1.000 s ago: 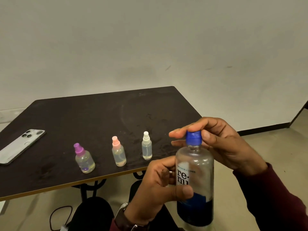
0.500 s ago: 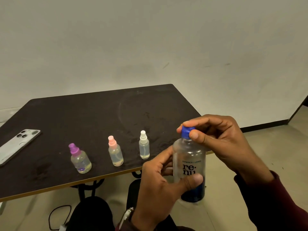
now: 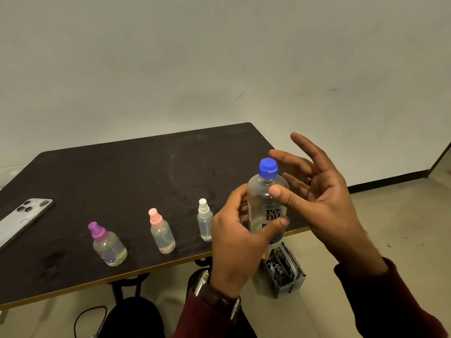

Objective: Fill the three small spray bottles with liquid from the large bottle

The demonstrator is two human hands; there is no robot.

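Right hand (image 3: 324, 206): has left the blue screw cap (image 3: 268, 167) it pinched half a second ago; fingers now spread and straight, just right of the cap, thumb tip against the bottle shoulder.
Left hand (image 3: 238, 237): still wrapped round the large clear plastic bottle (image 3: 264, 203), held upright off the near right table corner; label reads "re-nu".
Dark table (image 3: 122, 172): purple-capped (image 3: 107, 243), pink-capped (image 3: 161, 231) and white-capped (image 3: 204, 219) small spray bottles in a row near the front edge; silver phone (image 3: 23, 217) far left.

My dark table (image 3: 136, 167) carries three small spray bottles: purple-capped (image 3: 107, 245), pink-capped (image 3: 161, 231) and white-capped (image 3: 204, 220). A phone (image 3: 23, 217) lies at its left edge.
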